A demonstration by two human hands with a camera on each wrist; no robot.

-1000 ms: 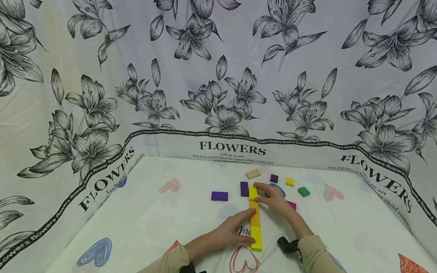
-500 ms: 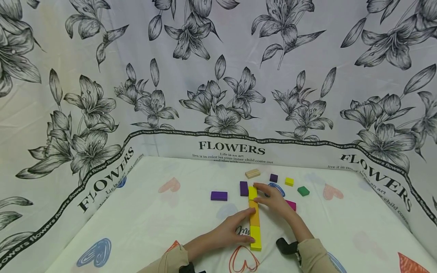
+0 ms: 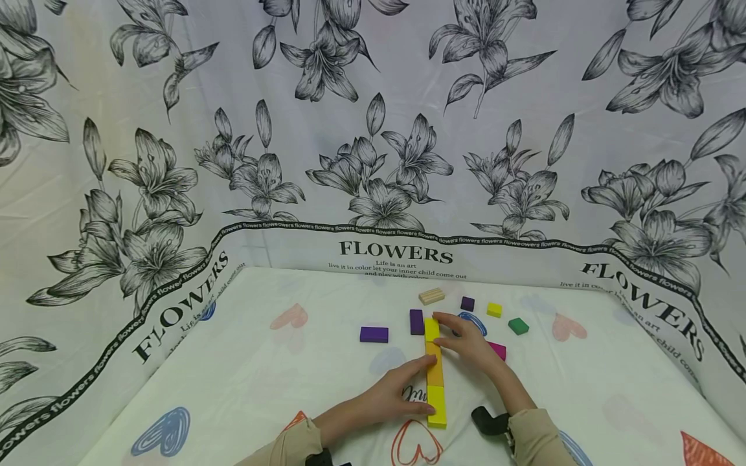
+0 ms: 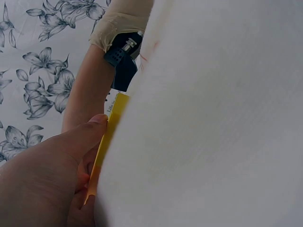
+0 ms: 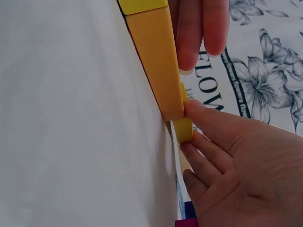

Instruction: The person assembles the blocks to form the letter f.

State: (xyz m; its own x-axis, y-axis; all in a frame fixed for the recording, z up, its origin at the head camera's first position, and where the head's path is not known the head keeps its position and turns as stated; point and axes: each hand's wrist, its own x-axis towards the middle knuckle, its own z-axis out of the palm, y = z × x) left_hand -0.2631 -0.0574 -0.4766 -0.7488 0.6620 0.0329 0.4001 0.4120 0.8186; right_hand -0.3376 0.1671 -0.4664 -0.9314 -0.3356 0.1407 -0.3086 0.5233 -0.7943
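Observation:
A straight row of blocks lies on the cloth in the head view: a near yellow block [image 3: 438,404], an orange block [image 3: 435,374] in the middle and a far yellow block [image 3: 431,329]. My right hand [image 3: 471,343] pinches the far yellow block, thumb at its near end and fingertips at its far end. My left hand [image 3: 387,393] lies along the row's left side; its thumb touches the near yellow block and its index finger reaches the orange one. In the right wrist view, the orange block [image 5: 157,64] meets the yellow block [image 5: 183,131] beside the right thumb.
Purple blocks [image 3: 374,334] [image 3: 416,321] lie left of the row's far end. Behind are a pale wooden block [image 3: 432,296], a small dark purple block [image 3: 467,303], a yellow cube [image 3: 494,310] and a green block [image 3: 518,326]. A magenta block [image 3: 498,351] is partly hidden by the right hand.

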